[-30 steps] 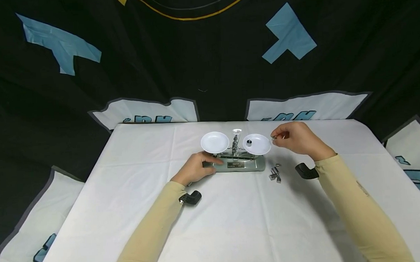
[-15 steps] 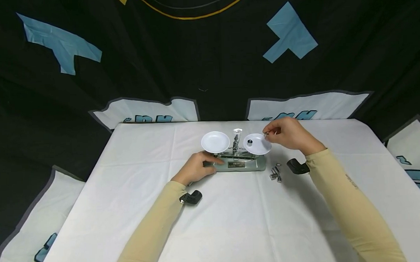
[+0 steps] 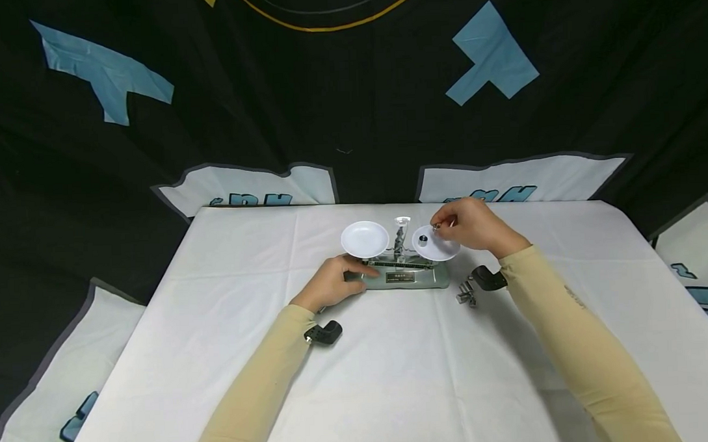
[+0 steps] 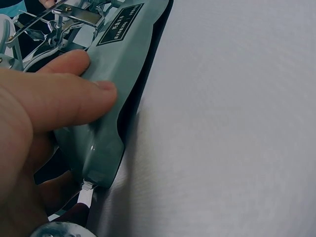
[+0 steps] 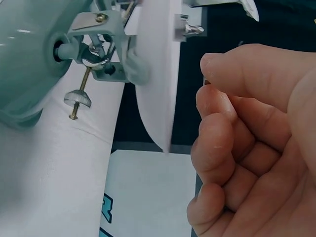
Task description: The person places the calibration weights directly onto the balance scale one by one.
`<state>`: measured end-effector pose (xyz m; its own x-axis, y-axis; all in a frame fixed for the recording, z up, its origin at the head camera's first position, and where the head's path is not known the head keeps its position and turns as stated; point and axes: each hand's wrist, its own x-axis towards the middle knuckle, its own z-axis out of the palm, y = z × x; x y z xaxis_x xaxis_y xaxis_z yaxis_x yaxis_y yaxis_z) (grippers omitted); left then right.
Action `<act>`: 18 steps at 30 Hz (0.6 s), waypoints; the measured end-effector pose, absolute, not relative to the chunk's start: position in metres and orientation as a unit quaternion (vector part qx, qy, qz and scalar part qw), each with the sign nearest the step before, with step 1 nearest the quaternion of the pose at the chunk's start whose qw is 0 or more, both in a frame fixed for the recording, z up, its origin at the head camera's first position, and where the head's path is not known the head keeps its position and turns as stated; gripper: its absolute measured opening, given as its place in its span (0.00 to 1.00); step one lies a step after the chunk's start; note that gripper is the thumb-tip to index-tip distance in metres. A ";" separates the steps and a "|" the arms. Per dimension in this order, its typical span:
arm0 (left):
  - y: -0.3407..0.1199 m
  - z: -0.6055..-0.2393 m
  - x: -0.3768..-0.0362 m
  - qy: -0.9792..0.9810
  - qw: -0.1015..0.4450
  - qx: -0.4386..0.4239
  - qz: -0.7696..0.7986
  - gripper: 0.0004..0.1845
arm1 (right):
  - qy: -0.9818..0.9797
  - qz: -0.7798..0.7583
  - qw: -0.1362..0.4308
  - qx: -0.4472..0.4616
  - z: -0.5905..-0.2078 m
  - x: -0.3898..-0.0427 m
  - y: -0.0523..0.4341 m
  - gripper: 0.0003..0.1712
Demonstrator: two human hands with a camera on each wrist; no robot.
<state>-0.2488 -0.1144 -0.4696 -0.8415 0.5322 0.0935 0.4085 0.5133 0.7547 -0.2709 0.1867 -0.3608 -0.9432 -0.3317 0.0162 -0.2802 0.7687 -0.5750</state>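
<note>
A green balance scale [image 3: 420, 280] stands near the table's far side, with a left pan [image 3: 364, 239] and a right pan [image 3: 439, 250], both white. My left hand [image 3: 331, 283] holds the left end of its base; in the left wrist view the thumb [image 4: 74, 101] presses on the base [image 4: 94, 153]. Over the right pan, my right hand [image 3: 474, 226] pinches a small shiny metal weight [image 3: 437, 226] between thumb and fingertips. Another metal weight [image 3: 423, 238] stands on that pan. In the right wrist view the pinched weight is mostly hidden by the fingers.
Several loose metal weights [image 3: 466, 298] lie on the white tablecloth [image 3: 394, 363] right of the scale. Partly hidden by my left wrist is a small metal piece [image 3: 321, 310]. A dark curtain [image 3: 350, 104] hangs behind the table.
My right hand has moved left with the pinched weight, from beside the right pan to over it. The left hand stays on the base.
</note>
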 end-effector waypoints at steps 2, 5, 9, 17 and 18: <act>-0.115 -0.470 -0.249 0.866 0.074 0.273 0.412 0.18 | 0.940 -0.293 0.040 -0.169 -0.363 -0.272 0.184 0.12; -0.114 -0.470 -0.250 0.865 0.071 0.276 0.412 0.18 | 0.941 -0.286 0.036 -0.180 -0.365 -0.273 0.182 0.13; -0.114 -0.470 -0.249 0.864 0.069 0.278 0.413 0.18 | 0.941 -0.279 0.035 -0.187 -0.368 -0.272 0.178 0.13; -0.115 -0.469 -0.249 0.865 0.072 0.277 0.411 0.18 | 0.941 -0.270 0.023 -0.202 -0.373 -0.273 0.174 0.11; -0.115 -0.469 -0.249 0.866 0.072 0.277 0.411 0.18 | 0.941 -0.268 0.023 -0.204 -0.373 -0.273 0.174 0.11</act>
<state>-0.2489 -0.1146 -0.4686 -0.8362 0.5387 0.1025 0.4201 0.5092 0.7511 -0.2731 0.1738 -0.3731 -0.9159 -0.3961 0.0658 -0.3712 0.7729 -0.5146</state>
